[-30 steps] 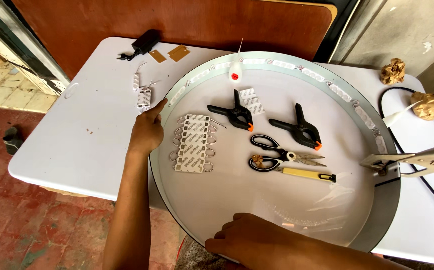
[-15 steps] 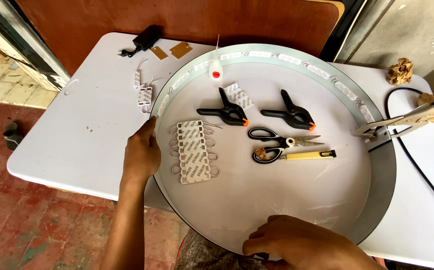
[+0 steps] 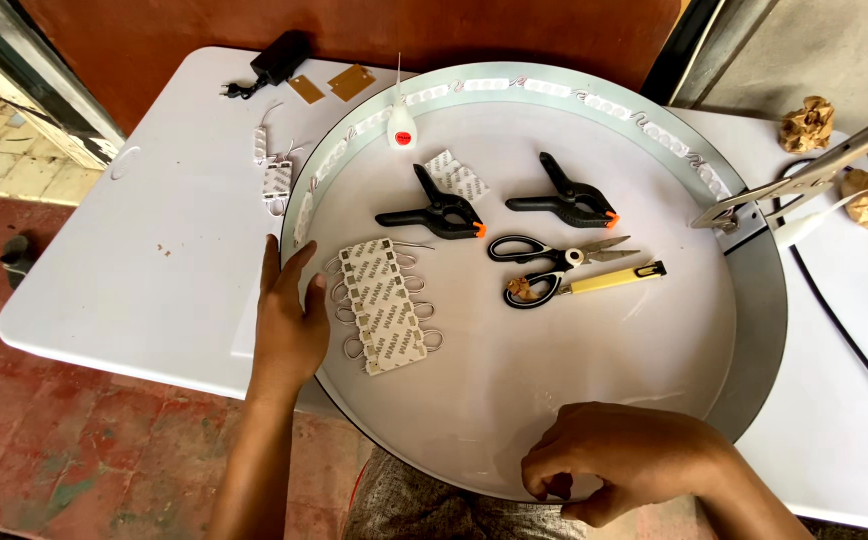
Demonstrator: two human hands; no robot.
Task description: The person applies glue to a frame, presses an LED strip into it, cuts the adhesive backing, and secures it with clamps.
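Both hands on the round tray's rim (image 3: 754, 300): left hand (image 3: 289, 320) flat and open, right hand (image 3: 624, 460) pinching it.

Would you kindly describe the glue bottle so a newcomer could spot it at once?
Start at the big round white tray on the white table. At the tray's far rim stands a small white glue bottle with a red label and needle tip, unlike the black clamps nearby.

Smooth matt white round tray (image 3: 594, 400), black plastic clamps (image 3: 432, 213), metal-bladed scissors (image 3: 554, 262), crumpled brown paper (image 3: 806, 124)
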